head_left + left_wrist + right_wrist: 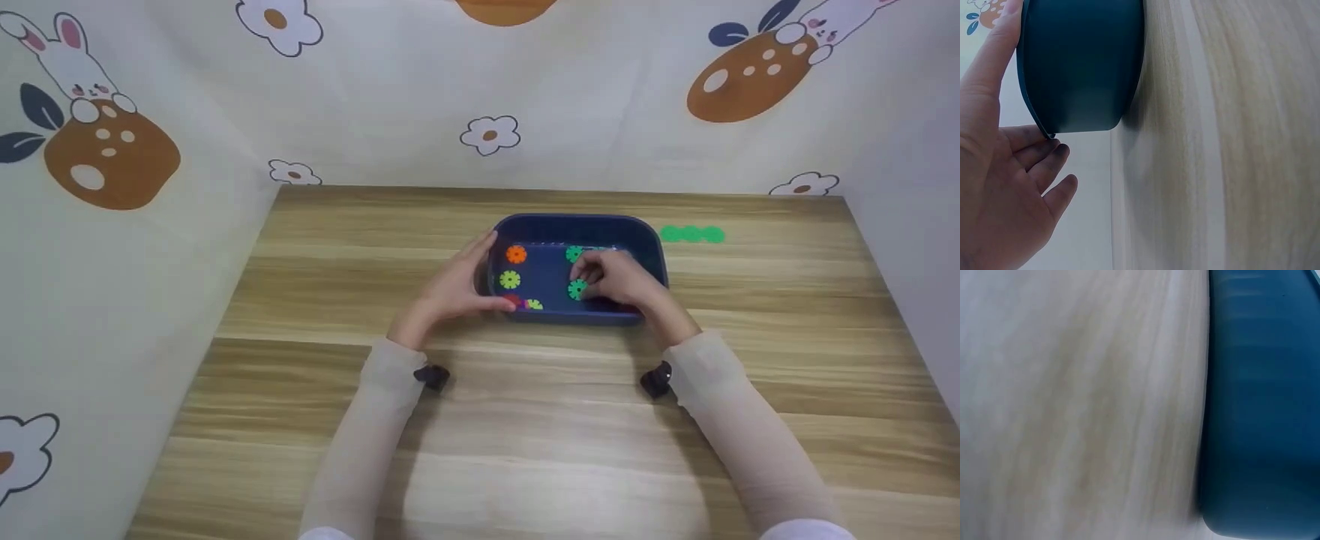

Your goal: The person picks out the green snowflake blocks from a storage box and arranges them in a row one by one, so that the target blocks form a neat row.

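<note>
The left hand [459, 283] holds the left end of a dark blue bin [566, 318], thumb on the front rim and fingers on the left rim. In the left wrist view, that hand [1008, 169] has its fingertips against the rim of the bin [1081, 62]. Inside the bin, curled fingers of the right hand [616, 277] pinch a green notched disc [576, 290]; another green disc [574, 254] lies just behind. The right wrist view shows the bin's side [1264, 410], but not the hand.
Orange [516, 254] and yellow-green [510, 280] discs lie at the bin's left, with a red piece [511, 301] and small coloured pieces [534, 304] near its front wall. A joined green strip [692, 235] lies right of the bin on the wooden table [525, 420]. Patterned cloth [390, 97] hangs behind.
</note>
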